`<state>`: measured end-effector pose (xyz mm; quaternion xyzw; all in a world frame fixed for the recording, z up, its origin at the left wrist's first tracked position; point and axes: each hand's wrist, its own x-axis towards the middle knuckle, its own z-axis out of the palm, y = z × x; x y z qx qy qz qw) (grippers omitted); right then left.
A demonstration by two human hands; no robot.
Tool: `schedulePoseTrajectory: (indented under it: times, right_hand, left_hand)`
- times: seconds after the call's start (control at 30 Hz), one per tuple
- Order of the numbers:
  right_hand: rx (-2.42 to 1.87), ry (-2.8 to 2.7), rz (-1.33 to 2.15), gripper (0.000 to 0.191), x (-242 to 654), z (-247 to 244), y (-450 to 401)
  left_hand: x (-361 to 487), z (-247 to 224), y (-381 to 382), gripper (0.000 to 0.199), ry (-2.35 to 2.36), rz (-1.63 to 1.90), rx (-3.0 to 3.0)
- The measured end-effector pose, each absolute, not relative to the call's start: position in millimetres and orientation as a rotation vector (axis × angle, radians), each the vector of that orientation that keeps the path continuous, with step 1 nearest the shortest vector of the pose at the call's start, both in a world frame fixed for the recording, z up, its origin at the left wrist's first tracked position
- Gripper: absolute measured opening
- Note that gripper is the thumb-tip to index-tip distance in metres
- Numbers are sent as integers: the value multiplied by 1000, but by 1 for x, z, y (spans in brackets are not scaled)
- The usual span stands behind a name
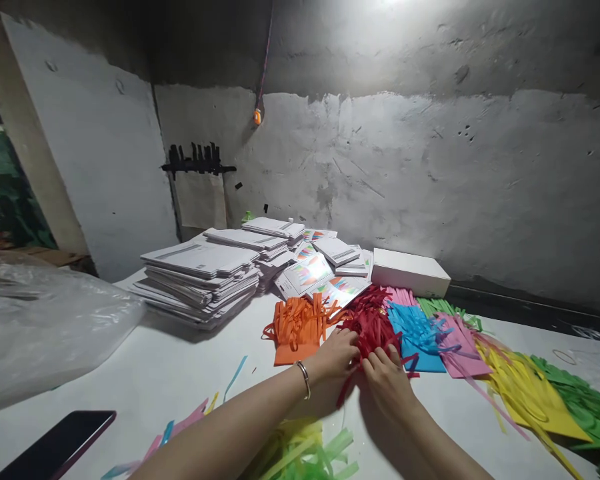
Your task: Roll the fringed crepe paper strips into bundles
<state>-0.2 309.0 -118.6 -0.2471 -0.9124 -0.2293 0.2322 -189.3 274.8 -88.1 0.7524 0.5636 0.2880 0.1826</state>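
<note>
My left hand [337, 357], with a bracelet at the wrist, has its fingers bent into a bunch of red fringed strips [375, 327]. Close beside it, my right hand [389, 380] curls its fingers over the near end of the same bunch. Both hands are closed on the strips, and the fingertips are partly hidden among them. To the left lies an orange fringed bunch [297, 330] with a flat uncut band. A blue fringed bunch [420, 337] is just right of the red one, followed by a pink bunch [463, 347].
Yellow [535, 393] and green [580, 400] bunches lie at the right. Behind stand stacked white cards [200, 273], printed packs [305, 273] and a white box [410, 270]. Loose light green strips [325, 460], a phone [55, 447] and plastic sheeting [55, 327] are nearer.
</note>
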Motion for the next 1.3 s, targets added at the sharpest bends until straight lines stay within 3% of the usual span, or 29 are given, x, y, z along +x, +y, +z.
schedulePoseTrajectory:
  times: [0.17,0.4,0.53,0.7,0.83,0.9,1.0,1.07,1.2,1.23,1.3]
  right_hand:
    - [-547,-2524,-640,15,-1,-123,309]
    - [-674,-2535,-585,28,25,-126,309]
    - [-847,-2522,-525,38,76,-123,308]
    - [-1110,-2489,-414,36,169,-122,290]
    - [-1216,-2524,-171,21,225,-96,262]
    - [-1213,-2525,81,19,239,-71,245]
    - [-1216,-2459,195,17,246,-35,221]
    - [-1190,-2477,187,15,242,-20,207]
    - [-955,-2520,64,20,226,-7,178]
    - [-887,-2514,47,21,222,-5,170]
    - [-850,-2498,52,19,216,-4,154]
  left_hand:
    - [-185,-82,281,21,1641,775,2179]
    - [-213,-40,311,28,1928,1064,1798]
    - [-238,-3,337,30,1993,1220,1536]
    - [-242,35,356,33,1964,1330,1436]
    - [-220,30,340,31,1928,1266,1575]
    - [-202,19,321,27,1886,1145,1708]
    - [-167,11,282,24,1745,967,1939]
    - [-135,14,251,32,1577,896,2088]
    - [-61,30,188,78,1072,718,2474]
    - [-44,32,175,74,1018,643,2598]
    - [-19,33,157,37,1021,457,2800]
